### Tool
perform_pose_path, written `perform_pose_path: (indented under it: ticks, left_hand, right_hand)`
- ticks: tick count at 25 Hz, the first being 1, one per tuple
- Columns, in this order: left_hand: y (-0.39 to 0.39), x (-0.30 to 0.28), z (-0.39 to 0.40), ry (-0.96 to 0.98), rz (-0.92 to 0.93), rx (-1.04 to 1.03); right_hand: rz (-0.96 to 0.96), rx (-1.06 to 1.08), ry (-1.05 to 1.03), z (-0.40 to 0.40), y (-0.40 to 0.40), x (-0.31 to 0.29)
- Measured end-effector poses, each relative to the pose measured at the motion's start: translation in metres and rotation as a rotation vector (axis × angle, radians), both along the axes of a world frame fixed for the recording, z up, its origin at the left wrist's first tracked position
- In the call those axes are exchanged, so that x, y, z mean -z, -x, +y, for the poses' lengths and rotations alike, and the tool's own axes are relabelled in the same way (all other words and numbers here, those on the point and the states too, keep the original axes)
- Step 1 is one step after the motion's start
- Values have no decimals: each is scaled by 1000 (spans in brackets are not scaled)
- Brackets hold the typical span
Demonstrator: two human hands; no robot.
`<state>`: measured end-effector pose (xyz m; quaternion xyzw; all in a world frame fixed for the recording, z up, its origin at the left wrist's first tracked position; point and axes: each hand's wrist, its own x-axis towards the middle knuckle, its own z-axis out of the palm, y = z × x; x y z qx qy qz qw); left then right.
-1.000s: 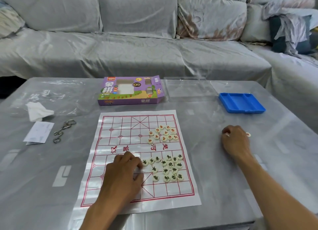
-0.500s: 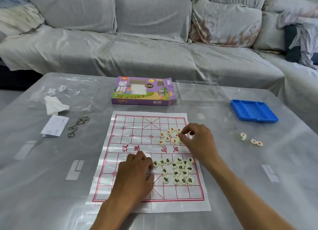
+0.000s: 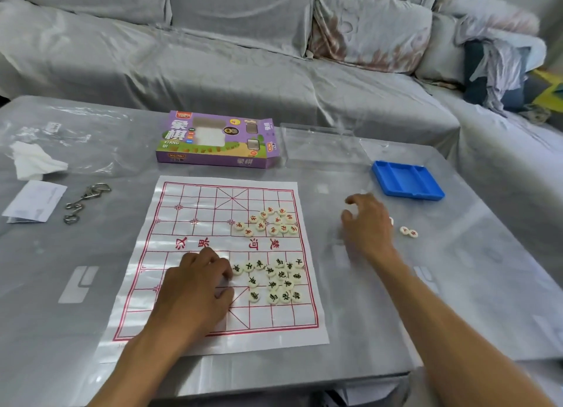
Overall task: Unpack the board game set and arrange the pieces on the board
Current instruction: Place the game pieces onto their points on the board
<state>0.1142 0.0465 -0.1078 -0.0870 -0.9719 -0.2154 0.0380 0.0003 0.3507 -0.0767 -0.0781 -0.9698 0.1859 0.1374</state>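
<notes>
Board (image 3: pixel 195 211) flat on the table (image 3: pixel 457 284), red grid up, river text across the middle. Two clusters on its right half: red pieces (image 3: pixel 269 222) bunched beyond the river, black pieces (image 3: pixel 274 280) bunched on the near side, sorted by colour, apparently, but not yet on their points. Three strays (image 3: pixel 408 231) off the board to the right, near the blue tray (image 3: pixel 406 183). Right hand (image 3: pixel 367 223) hovering beside them, fingers loosely spread, nothing held, probably going for the strays. Left hand (image 3: pixel 198 287) down on the near half, fingers curled by the nearest black piece; pinching or merely touching, cannot tell, and likely pinning the thin sheet too. Farther out: purple box (image 3: pixel 217 140), clear lid (image 3: pixel 320 146), keyring (image 3: pixel 86 202), tissue (image 3: pixel 33 162), paper slip (image 3: pixel 33 201), sofa (image 3: pixel 243 56) behind.
</notes>
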Motion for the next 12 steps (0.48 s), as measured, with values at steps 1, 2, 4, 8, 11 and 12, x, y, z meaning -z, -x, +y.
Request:
perform_pose_path:
  ticks: [1,2,4,8,11,12]
  left_hand:
    - [0,1,1,9,-1,1]
    - [-1,2,2,18,4,-3]
    - [0,3,4,26,14,-19]
    - [4,0,8,42,5,-43]
    - [2,-1,7,33,5,-42]
    - [1,-1,6,31,0,-36]
  right_hand:
    - [-71,128,-32,32,-2,3]
    - [-123,221,-32,58,-4,8]
    - [-143,289,16,82,-3,22]
    - [-63,241,43,85,2,29]
    - [-30,218,131,77,-3,22]
    - [-19,222,199,72,-4,18]
